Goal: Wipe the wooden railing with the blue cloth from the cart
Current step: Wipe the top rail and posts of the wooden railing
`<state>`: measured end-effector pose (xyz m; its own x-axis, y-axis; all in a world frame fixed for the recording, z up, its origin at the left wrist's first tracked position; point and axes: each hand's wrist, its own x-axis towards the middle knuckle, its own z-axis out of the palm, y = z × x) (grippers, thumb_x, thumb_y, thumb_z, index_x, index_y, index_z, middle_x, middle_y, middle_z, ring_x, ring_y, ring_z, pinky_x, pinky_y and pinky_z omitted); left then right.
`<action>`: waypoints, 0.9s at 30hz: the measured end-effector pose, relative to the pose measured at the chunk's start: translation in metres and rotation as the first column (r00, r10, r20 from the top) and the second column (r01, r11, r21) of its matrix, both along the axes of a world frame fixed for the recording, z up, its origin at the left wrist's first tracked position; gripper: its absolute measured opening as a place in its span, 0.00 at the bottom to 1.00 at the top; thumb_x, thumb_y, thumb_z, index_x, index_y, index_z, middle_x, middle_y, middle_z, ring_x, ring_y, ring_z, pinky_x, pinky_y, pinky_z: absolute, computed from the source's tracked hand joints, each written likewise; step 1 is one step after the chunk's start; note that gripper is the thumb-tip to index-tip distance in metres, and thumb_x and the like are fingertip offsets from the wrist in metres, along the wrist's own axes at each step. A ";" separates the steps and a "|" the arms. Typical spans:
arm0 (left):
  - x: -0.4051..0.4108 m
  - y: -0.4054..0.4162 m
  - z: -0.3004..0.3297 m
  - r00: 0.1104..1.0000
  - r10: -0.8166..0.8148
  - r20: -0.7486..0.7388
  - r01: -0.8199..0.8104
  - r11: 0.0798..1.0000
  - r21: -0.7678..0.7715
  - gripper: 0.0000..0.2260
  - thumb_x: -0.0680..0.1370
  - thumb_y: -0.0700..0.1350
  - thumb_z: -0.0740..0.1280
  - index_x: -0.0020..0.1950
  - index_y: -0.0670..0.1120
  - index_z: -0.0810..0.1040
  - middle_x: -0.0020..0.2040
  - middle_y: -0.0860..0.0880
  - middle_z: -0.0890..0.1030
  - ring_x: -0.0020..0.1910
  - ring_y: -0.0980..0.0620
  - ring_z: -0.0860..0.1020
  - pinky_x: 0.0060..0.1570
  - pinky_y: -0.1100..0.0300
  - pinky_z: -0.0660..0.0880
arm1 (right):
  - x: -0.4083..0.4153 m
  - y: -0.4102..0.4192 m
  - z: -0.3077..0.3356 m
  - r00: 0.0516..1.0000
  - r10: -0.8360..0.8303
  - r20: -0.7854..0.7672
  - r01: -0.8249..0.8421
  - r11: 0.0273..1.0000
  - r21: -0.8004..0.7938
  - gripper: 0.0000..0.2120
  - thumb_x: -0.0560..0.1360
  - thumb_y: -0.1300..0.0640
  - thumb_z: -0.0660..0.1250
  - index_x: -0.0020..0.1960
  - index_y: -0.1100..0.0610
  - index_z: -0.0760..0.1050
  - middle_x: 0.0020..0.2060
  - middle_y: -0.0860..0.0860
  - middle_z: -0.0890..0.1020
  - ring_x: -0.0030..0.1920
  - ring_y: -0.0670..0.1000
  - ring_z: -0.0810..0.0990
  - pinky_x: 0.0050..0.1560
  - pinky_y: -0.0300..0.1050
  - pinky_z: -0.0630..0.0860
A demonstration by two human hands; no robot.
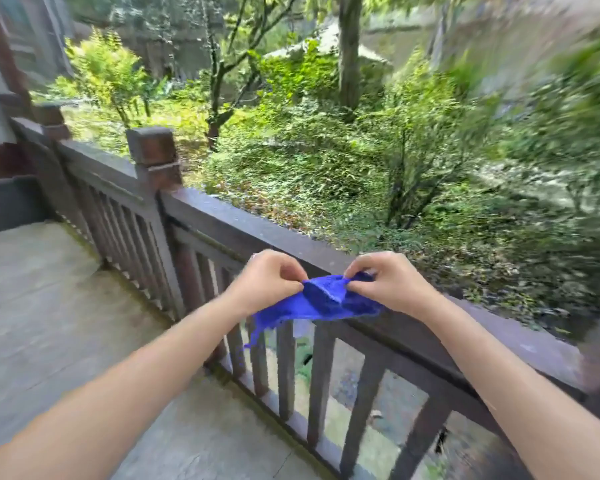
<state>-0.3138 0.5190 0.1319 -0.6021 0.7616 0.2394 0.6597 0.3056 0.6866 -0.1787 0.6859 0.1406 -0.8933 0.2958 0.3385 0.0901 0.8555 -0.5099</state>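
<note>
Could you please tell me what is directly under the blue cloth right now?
The blue cloth, pinched by the left hand and right hand, lies over the wooden railing's top rail. The rail surface beneath it is covered; balusters show below.

No text, label, brand, number or sign can be read anywhere; fine print, if any, may be lost to blur.
</note>
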 end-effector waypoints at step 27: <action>0.113 0.298 -0.068 0.470 -0.845 -0.255 0.848 0.512 -0.133 0.08 0.68 0.30 0.65 0.43 0.37 0.81 0.42 0.38 0.84 0.43 0.43 0.81 0.47 0.58 0.70 | 0.165 0.134 -0.074 0.506 -0.812 0.290 0.809 0.564 0.167 0.03 0.68 0.59 0.64 0.41 0.56 0.76 0.43 0.54 0.82 0.51 0.56 0.76 0.48 0.49 0.72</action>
<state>-0.2010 0.8172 0.0642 0.4212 0.8621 0.2817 0.7366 -0.5064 0.4484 -0.0136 0.8203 0.0666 -0.3142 0.9430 0.1092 0.8900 0.3327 -0.3119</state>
